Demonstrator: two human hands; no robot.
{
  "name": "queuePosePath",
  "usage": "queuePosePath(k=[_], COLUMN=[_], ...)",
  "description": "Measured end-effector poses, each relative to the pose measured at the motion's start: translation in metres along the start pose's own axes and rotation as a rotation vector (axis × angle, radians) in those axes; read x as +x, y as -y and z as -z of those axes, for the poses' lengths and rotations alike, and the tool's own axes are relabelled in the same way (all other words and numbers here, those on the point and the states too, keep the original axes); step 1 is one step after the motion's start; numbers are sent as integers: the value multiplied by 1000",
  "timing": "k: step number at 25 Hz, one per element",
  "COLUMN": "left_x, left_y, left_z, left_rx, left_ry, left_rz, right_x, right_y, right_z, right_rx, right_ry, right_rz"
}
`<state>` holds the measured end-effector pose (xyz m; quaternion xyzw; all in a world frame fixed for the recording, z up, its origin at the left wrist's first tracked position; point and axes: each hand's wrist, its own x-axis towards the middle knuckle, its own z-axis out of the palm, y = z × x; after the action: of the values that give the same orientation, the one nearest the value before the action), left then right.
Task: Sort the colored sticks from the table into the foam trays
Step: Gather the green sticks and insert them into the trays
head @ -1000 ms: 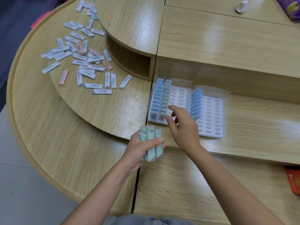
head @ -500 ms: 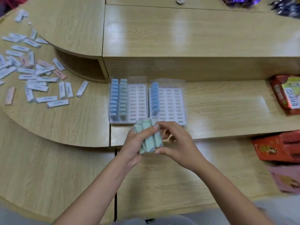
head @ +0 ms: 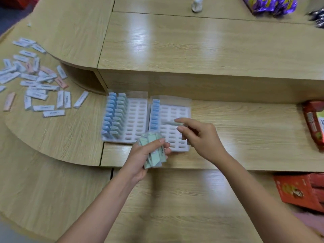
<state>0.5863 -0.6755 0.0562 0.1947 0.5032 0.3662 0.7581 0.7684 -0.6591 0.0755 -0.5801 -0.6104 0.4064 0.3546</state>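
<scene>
Left hand point(head: 140, 159) grips a bundle of green sticks point(head: 154, 155), fingers curled round it, above the table's point(head: 236, 130) front edge. Right hand point(head: 201, 139) pinches one pale, blurred stick point(head: 168, 122) between thumb and forefinger over the right foam tray point(head: 175, 109).

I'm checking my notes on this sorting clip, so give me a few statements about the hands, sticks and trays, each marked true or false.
1. The left hand grips a bundle of green sticks. True.
2. The right hand holds nothing. False: it pinches a single stick above the right tray.
3. The left tray carries a blue column and a green column. True.
4. Every slot of the right tray is filled. False: only a lone blue column stands at its left edge.
5. On the table, left of the trays, lie loose sticks. True.
</scene>
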Motion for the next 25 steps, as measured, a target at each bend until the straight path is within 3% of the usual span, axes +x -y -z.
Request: queuePosePath(k=[3, 6, 10, 13, 20, 25], left_x=[0, -4, -4, -5, -6, -8], left_y=[0, 1, -6, -11, -13, -16], left_z=[3, 14, 27, 31, 36, 37], left_rx=[-9, -10, -1, 10, -1, -21], left_ry=[-31, -57, -66, -60, -30, -8], left_rz=[0, 19, 25, 30, 51, 38], right_x=[44, 75, 101, 113, 122, 122], right_y=[-3, -8, -10, -20, -38, -46], right_z=[9, 9, 0, -6, -15, -33], right_rx=[80, -32, -540, -734, -759, -769], right_ry=[72, 98, 160, 155, 88, 28], right_rz=[-142, -162, 45, 139, 404, 409])
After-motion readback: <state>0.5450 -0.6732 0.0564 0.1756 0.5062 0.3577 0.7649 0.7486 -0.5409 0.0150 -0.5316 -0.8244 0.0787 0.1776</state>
